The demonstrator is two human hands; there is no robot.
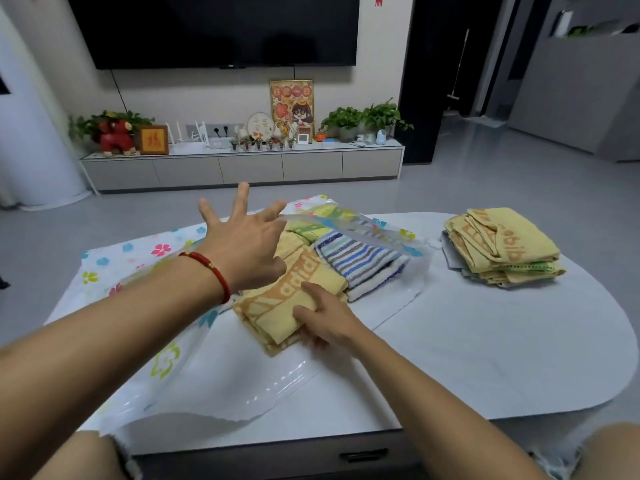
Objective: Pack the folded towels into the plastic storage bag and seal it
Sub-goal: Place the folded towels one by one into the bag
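A clear plastic storage bag (145,258) printed with coloured flowers lies across the white table (485,341), its mouth facing me. My left hand (242,237), fingers spread, lifts the bag's upper flap. My right hand (325,320) presses on a folded yellow towel (294,292) with orange lettering, half inside the mouth. Beside it lies a blue-striped towel (360,261) under the flap, with a green-yellow towel (308,230) behind it. A stack of folded yellow towels (502,247) sits outside the bag at the right.
The table's rounded edge curves at the right and its front edge runs close to my knees. Beyond it are grey floor, a low TV cabinet (242,164) with plants and ornaments, and a wall-mounted television (218,29).
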